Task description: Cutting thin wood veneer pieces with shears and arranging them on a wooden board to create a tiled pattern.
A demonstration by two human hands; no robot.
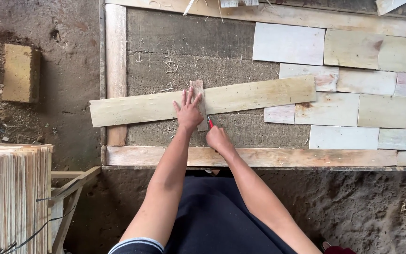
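Note:
A long pale wooden plank [254, 94] lies slanted across a dark work board inside a wooden frame [116, 51]. A small narrow wood piece [198, 87] stands crosswise on the plank. My left hand [188, 112] presses flat on the plank and the small piece, fingers spread. My right hand [218, 138] is closed around a red pencil [209, 122], whose tip touches beside the small piece's right edge.
Several pale rectangular wood tiles [329, 109] are laid in rows at the right of the board. A stack of thin wood sheets [10, 193] stands at lower left on a wooden stand. A yellowish block [20, 73] lies on the dirt floor at left. Shavings scatter the board.

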